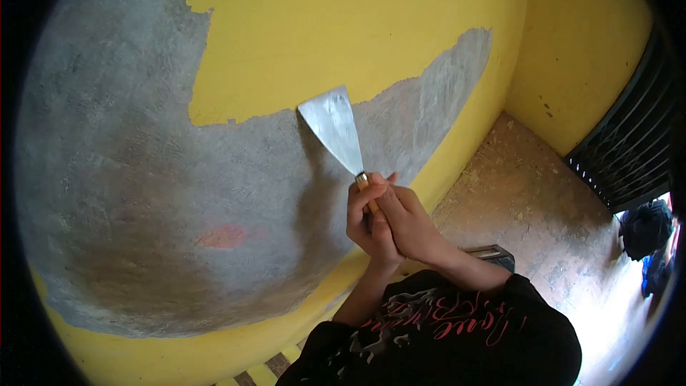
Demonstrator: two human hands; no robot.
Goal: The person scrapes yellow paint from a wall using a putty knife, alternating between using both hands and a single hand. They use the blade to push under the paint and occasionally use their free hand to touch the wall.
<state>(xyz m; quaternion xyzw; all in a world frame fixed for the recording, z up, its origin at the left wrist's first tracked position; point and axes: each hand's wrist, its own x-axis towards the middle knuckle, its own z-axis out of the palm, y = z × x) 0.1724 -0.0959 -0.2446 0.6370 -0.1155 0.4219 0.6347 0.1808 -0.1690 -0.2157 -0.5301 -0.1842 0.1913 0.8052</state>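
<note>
A scraper [334, 125] with a wide metal blade and a wooden handle points up at the wall, its blade edge at the lower border of the yellow paint [300, 36]. Both hands are wrapped round the handle, one against the other. My left hand [370, 225] is on the left side of the grip, and my right hand [411, 223] closes over it from the right. Around and below the blade lies bare grey wall [157, 193] with a small pink patch [223, 236].
On the right, a brown floor [529, 193] is scattered with small flakes. A dark metal grille [629, 129] stands at the far right, with a black bundle [645, 229] below it. A dark object [493, 256] lies behind the right forearm.
</note>
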